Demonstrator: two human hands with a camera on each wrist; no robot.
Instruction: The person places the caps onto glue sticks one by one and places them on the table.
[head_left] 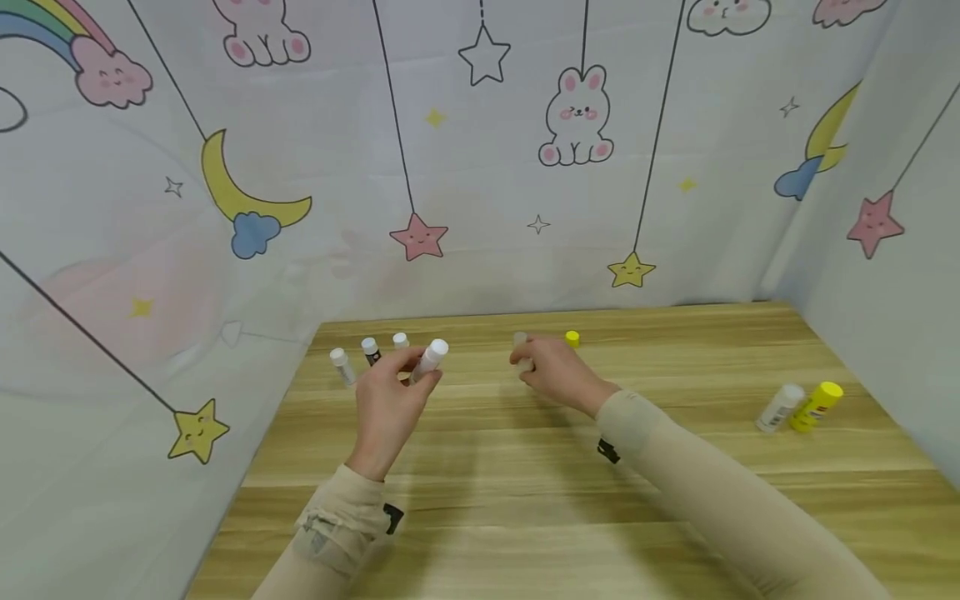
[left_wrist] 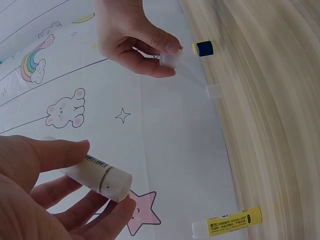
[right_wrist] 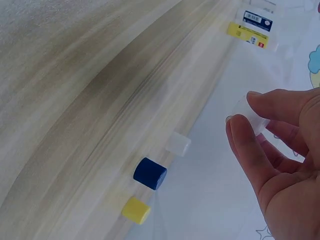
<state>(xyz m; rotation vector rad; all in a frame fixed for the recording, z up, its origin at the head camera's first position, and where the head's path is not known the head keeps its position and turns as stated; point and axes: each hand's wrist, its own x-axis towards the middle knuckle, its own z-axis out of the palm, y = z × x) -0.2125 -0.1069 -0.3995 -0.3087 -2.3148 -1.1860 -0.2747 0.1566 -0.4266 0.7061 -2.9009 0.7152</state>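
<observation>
My left hand (head_left: 393, 400) grips a white glue stick (left_wrist: 92, 175) with a barcode, tilted, thumb on one side and fingers on the other. To its right, my right hand (head_left: 558, 371) pinches a small translucent cap (right_wrist: 250, 114) between thumb and fingertips. Near the back edge of the table, close to the right hand, a second translucent cap (right_wrist: 178, 144), a dark blue cap (right_wrist: 150, 173) and a yellow cap (right_wrist: 135, 210) stand in a row. In the head view the right hand hides the blue cap.
Behind the left hand stand white-topped glue sticks (head_left: 342, 367), one of them with a yellow label (left_wrist: 235, 222). A white glue stick (head_left: 780, 407) and a yellow glue stick (head_left: 817, 406) stand at the right of the wooden table (head_left: 525, 517). A patterned curtain (head_left: 495, 183) borders the table.
</observation>
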